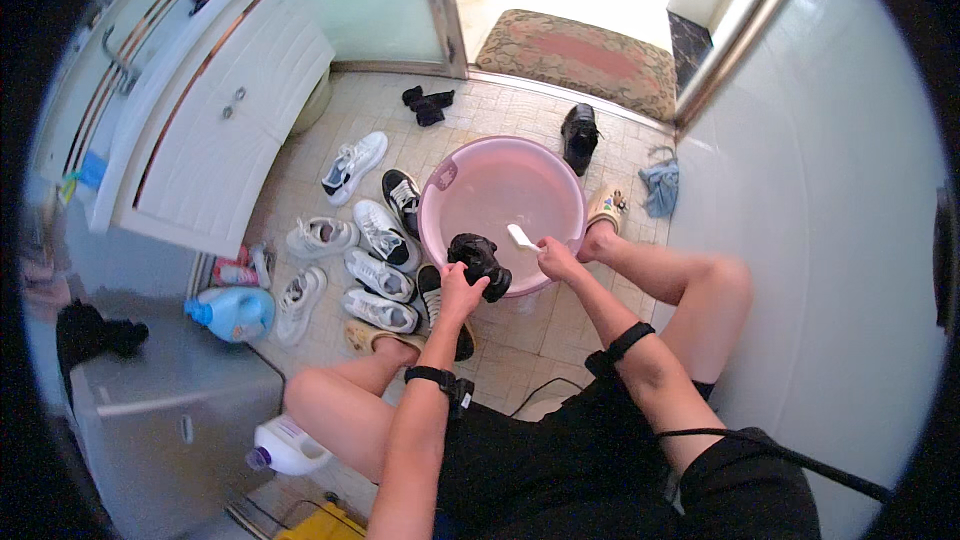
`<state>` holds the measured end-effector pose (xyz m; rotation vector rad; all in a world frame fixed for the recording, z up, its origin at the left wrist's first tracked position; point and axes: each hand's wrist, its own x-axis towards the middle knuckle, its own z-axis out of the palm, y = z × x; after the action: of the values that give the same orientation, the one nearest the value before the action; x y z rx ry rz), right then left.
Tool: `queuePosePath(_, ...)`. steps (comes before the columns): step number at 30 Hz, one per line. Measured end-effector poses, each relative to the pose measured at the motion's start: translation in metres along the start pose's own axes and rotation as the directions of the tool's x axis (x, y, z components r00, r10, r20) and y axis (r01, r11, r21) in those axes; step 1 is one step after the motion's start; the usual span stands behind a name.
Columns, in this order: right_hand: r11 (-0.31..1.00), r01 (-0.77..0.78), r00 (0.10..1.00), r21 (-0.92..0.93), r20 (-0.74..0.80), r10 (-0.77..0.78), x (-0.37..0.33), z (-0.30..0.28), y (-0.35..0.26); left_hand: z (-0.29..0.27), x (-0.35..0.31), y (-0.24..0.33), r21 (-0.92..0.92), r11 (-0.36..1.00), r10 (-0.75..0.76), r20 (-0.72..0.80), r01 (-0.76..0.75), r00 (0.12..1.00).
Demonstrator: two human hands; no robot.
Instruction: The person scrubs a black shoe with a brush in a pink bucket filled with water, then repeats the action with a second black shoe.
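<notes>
A pink basin (455,157) with water in it stands on the tiled floor between my legs. At its near rim, my left hand (463,290) is closed around a dark, wet-looking black shoe (480,255), its opening tilted up. From the right, my right hand (558,258) grips the handle of a small white brush (521,236). The brush is over the basin, a short way right of the shoe and apart from it. Its bristles cannot be made out. Another black shoe (580,140) sits on the floor beyond the basin's right rim.
Several white sneakers (378,273) and a black sneaker (401,202) crowd the basin's left side. A blue jug (240,314) and a white bottle (290,446) stand left. Black socks (428,104) lie beyond; a blue cloth (660,187) lies right. A doormat (580,55) covers the doorway.
</notes>
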<state>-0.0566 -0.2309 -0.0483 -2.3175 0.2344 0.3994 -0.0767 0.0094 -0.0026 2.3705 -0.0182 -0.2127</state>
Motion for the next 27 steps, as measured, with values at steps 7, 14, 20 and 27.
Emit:
queuePosePath(7, 0.959, -0.146, 0.953, 0.242, 0.295, 0.070, -0.057, -0.042, -0.063, 0.004, 0.010, -0.008, 0.095, 0.992, -0.086, -0.011, 0.086, 0.996)
queuePosePath(14, 0.999, 0.027, 0.977, -0.020, 0.210, -0.022, -0.043, -0.014, -0.080, -0.001, 0.000, -0.037, 0.081, 0.995, -0.060, 0.031, 0.057, 0.998)
queuePosePath(20, 0.989, -0.009, 0.997, -0.146, 0.074, 0.020, -0.018, 0.025, -0.076, -0.004, -0.008, -0.009, 0.159, 0.986, -0.055, 0.098, 0.039, 0.994)
queuePosePath(27, 0.997, 0.079, 0.985, 0.011, 0.155, -0.080, -0.048, -0.006, -0.082, -0.009, -0.013, -0.003, 0.127, 0.992, 0.012, -0.003, -0.012, 1.000)
